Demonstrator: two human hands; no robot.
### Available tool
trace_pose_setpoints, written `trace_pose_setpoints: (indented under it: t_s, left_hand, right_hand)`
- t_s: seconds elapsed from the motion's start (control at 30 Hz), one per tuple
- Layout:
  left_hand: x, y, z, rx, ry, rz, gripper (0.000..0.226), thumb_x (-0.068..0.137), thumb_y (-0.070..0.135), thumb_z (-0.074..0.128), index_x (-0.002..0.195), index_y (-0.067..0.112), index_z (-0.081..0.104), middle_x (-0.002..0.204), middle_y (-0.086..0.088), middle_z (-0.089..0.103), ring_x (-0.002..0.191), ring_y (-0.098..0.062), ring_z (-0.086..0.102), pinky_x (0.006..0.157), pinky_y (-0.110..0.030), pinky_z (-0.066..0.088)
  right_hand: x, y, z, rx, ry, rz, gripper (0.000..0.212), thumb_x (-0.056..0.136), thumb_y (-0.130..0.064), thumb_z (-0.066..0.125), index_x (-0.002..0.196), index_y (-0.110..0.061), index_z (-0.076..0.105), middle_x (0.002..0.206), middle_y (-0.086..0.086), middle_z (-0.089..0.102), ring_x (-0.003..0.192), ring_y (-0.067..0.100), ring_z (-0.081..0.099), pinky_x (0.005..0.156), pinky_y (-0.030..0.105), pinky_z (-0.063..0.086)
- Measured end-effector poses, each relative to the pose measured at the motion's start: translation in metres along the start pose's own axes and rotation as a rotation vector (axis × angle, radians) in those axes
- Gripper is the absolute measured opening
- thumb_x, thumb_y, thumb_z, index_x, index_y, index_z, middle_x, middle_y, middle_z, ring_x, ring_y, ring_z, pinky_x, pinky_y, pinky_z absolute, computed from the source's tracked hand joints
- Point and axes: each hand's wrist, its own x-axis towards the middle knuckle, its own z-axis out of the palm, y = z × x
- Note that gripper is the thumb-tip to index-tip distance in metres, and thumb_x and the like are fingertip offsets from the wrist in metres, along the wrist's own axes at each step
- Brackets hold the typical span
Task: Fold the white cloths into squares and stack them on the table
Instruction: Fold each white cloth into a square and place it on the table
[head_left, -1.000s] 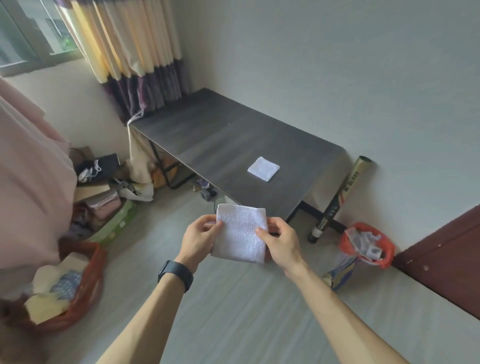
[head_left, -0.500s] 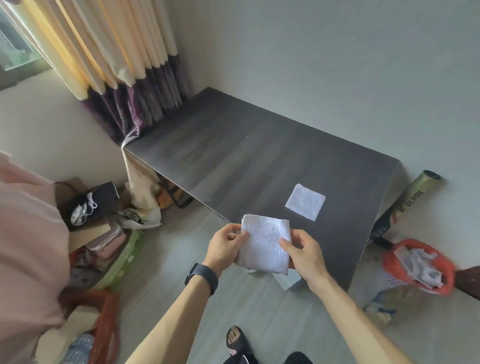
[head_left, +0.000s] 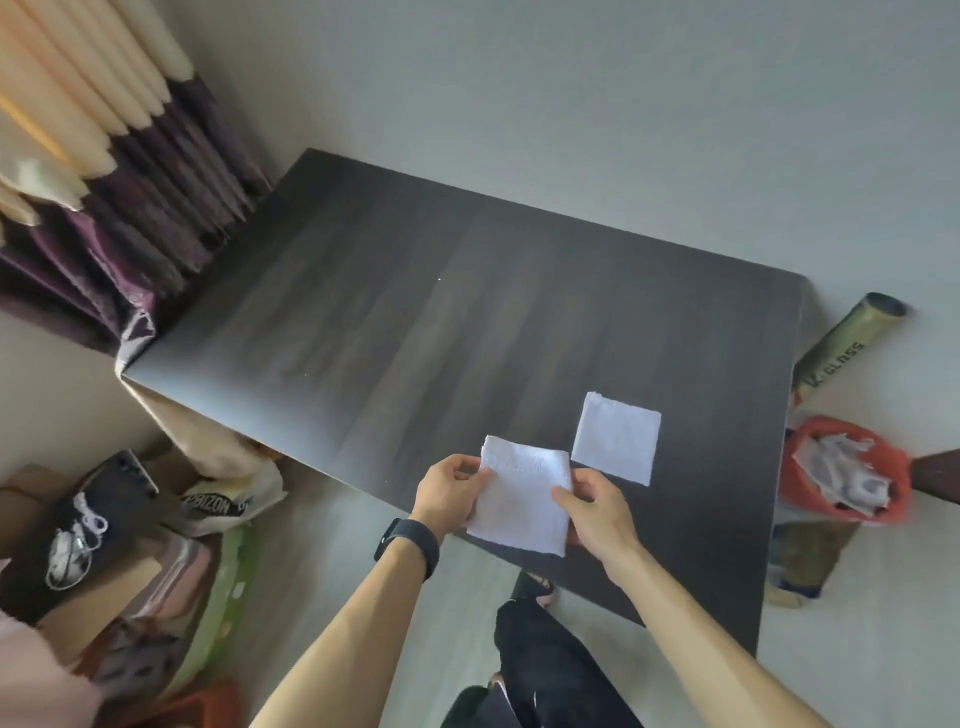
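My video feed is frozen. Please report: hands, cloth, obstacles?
Left hand and right hand both pinch the held cloth, over the table near edge. Laid cloth flat on the table, beside it. Nothing in the way.

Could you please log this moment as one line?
left hand: pinches held cloth | right hand: pinches held cloth | held cloth: folded, not yet stacked | second cloth: folded, flat on table
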Motion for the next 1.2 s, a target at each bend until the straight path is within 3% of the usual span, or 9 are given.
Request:
trace_pose_setpoints:
  t_s: [0.17,0.4,0.6,0.67,0.73,0.83,0.93,1.07,1.2]
  left_hand:
    - [0.071,0.031,0.001,0.009,-0.011,-0.039,0.019,0.084,0.038,0.067,0.101,0.029,0.066,0.100,0.007,0.070,0.088,-0.016,0.070,0.074,-0.041,0.062]
    - [0.151,0.052,0.011,0.097,-0.085,-0.022,0.014,0.073,0.043,0.064,0.086,0.038,0.063,0.095,0.015,0.070,0.091,-0.013,0.069,0.085,-0.040,0.059]
    - [0.185,0.056,0.024,0.240,-0.101,0.076,0.014,0.091,0.033,0.062,0.105,0.031,0.063,0.100,0.010,0.067,0.082,0.001,0.059,0.063,-0.018,0.046]
    - [0.185,0.053,0.026,0.306,-0.077,0.122,0.028,0.091,0.035,0.061,0.118,0.029,0.057,0.115,0.007,0.061,0.090,-0.005,0.059,0.067,-0.020,0.047]
    - [0.183,0.044,0.028,0.515,0.006,0.284,0.046,0.089,0.037,0.062,0.131,0.027,0.049,0.130,0.003,0.050,0.108,-0.017,0.056,0.082,-0.034,0.052]
    - [0.176,0.031,0.038,0.814,0.065,0.742,0.056,0.087,0.035,0.064,0.138,0.019,0.047,0.143,-0.005,0.046,0.124,-0.028,0.048,0.098,-0.042,0.048]
    - [0.173,0.020,0.060,1.033,-0.081,0.947,0.066,0.090,0.045,0.057,0.149,0.023,0.036,0.159,-0.008,0.030,0.145,-0.033,0.030,0.115,-0.049,0.034]
    - [0.181,0.006,0.085,1.167,-0.141,0.869,0.072,0.094,0.060,0.039,0.156,0.031,0.020,0.166,-0.004,0.007,0.151,-0.038,0.009,0.118,-0.057,0.016]
    - [0.193,0.004,0.091,1.203,-0.090,0.842,0.072,0.095,0.062,0.035,0.157,0.032,0.014,0.166,-0.003,0.002,0.151,-0.038,0.005,0.116,-0.060,0.012]
  right_hand:
    - [0.073,-0.025,0.012,-0.072,0.086,0.058,0.006,0.092,-0.026,0.061,0.097,-0.024,0.058,0.096,-0.008,0.065,0.088,0.014,0.063,0.081,0.041,0.058]
    - [0.140,-0.035,0.026,-0.178,0.246,0.132,0.008,0.094,-0.024,0.056,0.098,-0.018,0.060,0.091,-0.006,0.067,0.086,0.018,0.061,0.066,0.028,0.043]
    - [0.156,-0.031,0.036,-0.230,0.370,0.168,0.013,0.098,-0.025,0.056,0.105,-0.015,0.061,0.100,-0.002,0.070,0.086,0.016,0.060,0.073,0.024,0.043]
    - [0.153,-0.030,0.039,-0.159,0.393,0.163,0.020,0.097,-0.026,0.058,0.114,-0.015,0.063,0.109,-0.003,0.070,0.095,0.017,0.063,0.083,0.028,0.051]
    - [0.146,-0.028,0.038,-0.119,0.435,0.142,0.026,0.096,-0.027,0.061,0.119,-0.016,0.062,0.114,-0.005,0.068,0.102,0.017,0.065,0.090,0.028,0.052]
    - [0.135,-0.012,0.031,-0.202,0.558,0.038,0.018,0.095,-0.026,0.062,0.112,-0.019,0.063,0.112,-0.003,0.067,0.098,0.014,0.060,0.082,0.019,0.047]
    - [0.134,0.016,0.015,-0.503,0.667,-0.014,0.026,0.096,-0.029,0.053,0.119,-0.023,0.064,0.131,0.001,0.059,0.117,0.021,0.051,0.092,0.034,0.051]
    - [0.151,0.042,-0.004,-0.832,0.536,-0.002,0.051,0.098,-0.043,0.030,0.148,-0.039,0.036,0.163,0.006,0.022,0.150,0.032,0.017,0.112,0.057,0.030]
    - [0.160,0.058,-0.001,-0.849,0.438,0.023,0.055,0.102,-0.049,0.019,0.156,-0.045,0.008,0.167,0.003,-0.006,0.153,0.029,-0.010,0.117,0.061,0.015]
